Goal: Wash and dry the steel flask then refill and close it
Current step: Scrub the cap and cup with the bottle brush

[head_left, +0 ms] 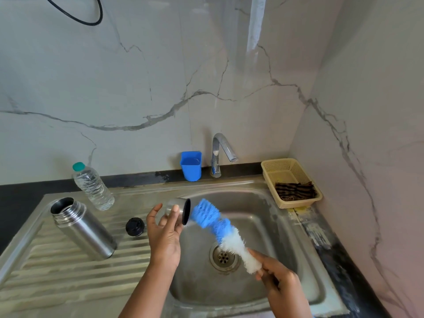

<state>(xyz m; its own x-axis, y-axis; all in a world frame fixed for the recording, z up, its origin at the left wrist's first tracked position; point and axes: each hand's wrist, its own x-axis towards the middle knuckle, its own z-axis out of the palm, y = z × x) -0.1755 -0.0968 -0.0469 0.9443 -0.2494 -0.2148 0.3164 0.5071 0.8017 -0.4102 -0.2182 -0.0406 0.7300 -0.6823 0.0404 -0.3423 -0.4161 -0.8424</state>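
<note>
One steel flask (83,228) standing open, one steel cup (177,210), one black stopper (135,226). One bottle brush (223,232), one plastic water bottle (93,187). One blue holder (191,165), one tap (221,152), one basket (289,167) with one cloth (294,191). Two hands in play: left hand (164,235), right hand (278,276).

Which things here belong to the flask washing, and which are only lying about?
Belong to the job:
steel flask
steel cup lid, in left hand
bottle brush, in right hand
black stopper
water bottle
tap
sink

Lying about:
blue cup
basket with cloth
</note>
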